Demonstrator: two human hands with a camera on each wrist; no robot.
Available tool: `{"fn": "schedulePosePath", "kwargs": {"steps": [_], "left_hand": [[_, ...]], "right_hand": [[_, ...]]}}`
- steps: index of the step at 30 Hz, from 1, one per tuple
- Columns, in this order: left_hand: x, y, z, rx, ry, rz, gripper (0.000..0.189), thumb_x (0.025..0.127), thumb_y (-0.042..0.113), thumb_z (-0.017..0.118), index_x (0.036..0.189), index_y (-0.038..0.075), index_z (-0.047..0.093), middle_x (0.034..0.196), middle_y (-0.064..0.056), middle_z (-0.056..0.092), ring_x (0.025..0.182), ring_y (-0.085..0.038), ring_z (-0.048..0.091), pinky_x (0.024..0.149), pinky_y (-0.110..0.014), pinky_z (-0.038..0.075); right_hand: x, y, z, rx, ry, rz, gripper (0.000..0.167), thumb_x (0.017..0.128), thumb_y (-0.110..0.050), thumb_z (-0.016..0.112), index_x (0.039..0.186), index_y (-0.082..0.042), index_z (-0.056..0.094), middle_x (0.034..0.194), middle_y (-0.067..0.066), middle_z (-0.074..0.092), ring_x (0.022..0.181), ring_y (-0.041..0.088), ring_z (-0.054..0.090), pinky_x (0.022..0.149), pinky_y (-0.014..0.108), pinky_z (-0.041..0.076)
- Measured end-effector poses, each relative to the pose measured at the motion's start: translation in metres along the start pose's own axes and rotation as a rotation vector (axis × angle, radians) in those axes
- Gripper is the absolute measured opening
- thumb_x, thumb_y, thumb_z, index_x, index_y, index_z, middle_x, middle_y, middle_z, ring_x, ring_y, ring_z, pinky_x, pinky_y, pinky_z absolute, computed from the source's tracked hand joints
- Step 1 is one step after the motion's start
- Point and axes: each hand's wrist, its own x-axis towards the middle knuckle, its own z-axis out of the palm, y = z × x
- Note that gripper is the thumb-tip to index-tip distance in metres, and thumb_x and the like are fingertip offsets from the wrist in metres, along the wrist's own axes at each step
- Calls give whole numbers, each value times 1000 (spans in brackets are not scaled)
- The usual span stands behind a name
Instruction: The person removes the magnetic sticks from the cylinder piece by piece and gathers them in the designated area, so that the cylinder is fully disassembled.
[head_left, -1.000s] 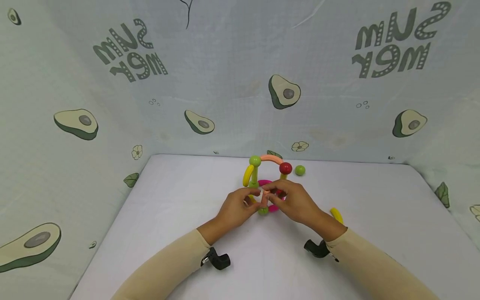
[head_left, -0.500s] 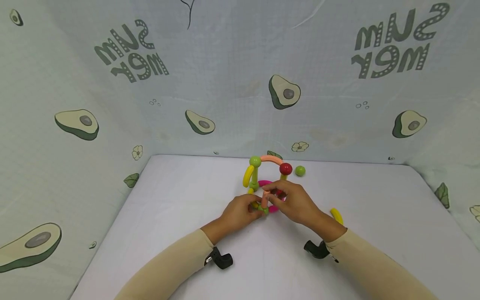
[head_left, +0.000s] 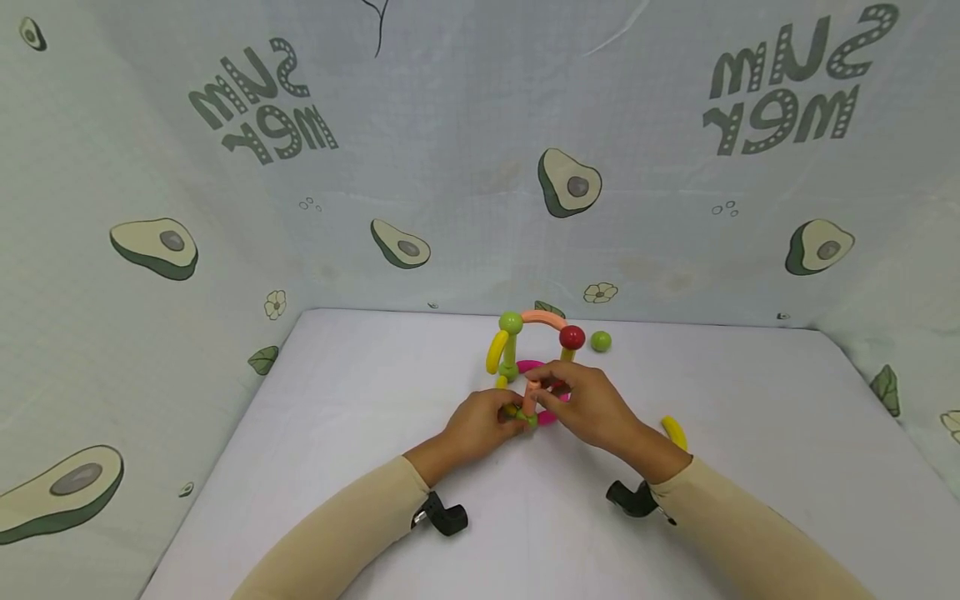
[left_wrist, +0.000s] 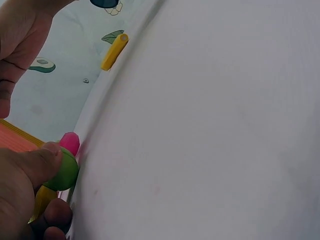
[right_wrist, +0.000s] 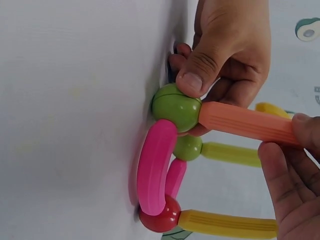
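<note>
In the right wrist view, my left hand (right_wrist: 230, 55) grips a green ball (right_wrist: 175, 110) low over the table, thumb pressing on top of it. A straight salmon rod (right_wrist: 245, 120) sticks up from this ball, and the fingers of my right hand (head_left: 588, 402) pinch its upper end. A curved pink rod (right_wrist: 156, 167) joins the green ball to a red ball (right_wrist: 160, 215). Behind my hands stands the rest of the ball-and-rod frame: an upper green ball (head_left: 511, 323), a curved salmon rod (head_left: 543, 317), an upper red ball (head_left: 572, 337) and a curved yellow rod (head_left: 496, 352).
A loose green ball (head_left: 601, 341) lies right of the frame. Another curved yellow rod (head_left: 674, 432) lies beside my right wrist. A patterned cloth (head_left: 480, 167) hangs behind the white table (head_left: 360, 375).
My left hand has moved down and slightly right, from beside the upright salmon rod to the green ball at its base. My right hand has stayed at the rod's top.
</note>
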Motion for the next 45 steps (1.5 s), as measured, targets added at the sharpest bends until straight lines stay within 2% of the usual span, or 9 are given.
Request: {"fn": "schedulePosePath", "kwargs": {"steps": [7,16,27,35,39,45], "left_hand": [[1,-1,1,-11,5,10,25,89,23,83,111,13,75,85,10,63,69,-5,50,63,-20,45],[0,0,0,-23,-10,-14,28,90,24,82,114,11,75,89,10,66,69,-4,51,62,-20,46],[1,-1,0,-29,-12,-16,28,89,24,82,114,11,76,88,11,66,69,-4,51,61,-20,46],[3,-2,-1,-41,4,2,28,89,22,83,114,14,76,92,12,69,70,-3,52,63,-19,47],[2,-2,0,-43,0,-13,28,89,22,83,115,14,76,95,12,69,72,-3,53,66,-19,48],[3,0,0,-53,-9,-21,28,89,21,83,116,15,77,94,13,68,75,-4,54,67,-20,49]], "right_hand": [[-1,-1,1,16,21,-14,25,89,-11,80,112,-6,73,102,-1,74,89,20,71,78,45,60],[-2,-1,2,-1,17,-2,27,89,-9,80,115,-6,72,105,-1,73,93,19,71,79,34,60],[-2,1,1,7,27,8,27,91,-8,78,117,-4,72,107,3,73,94,22,71,82,43,60],[6,-8,-19,38,155,-13,29,91,-5,78,119,-4,71,107,5,75,90,23,73,73,34,61],[6,-9,-23,36,117,6,28,92,-10,78,119,-6,70,106,3,75,90,22,73,69,30,59],[1,1,-24,-11,99,-25,39,90,-9,79,128,-6,68,114,5,73,93,23,73,73,36,61]]}}
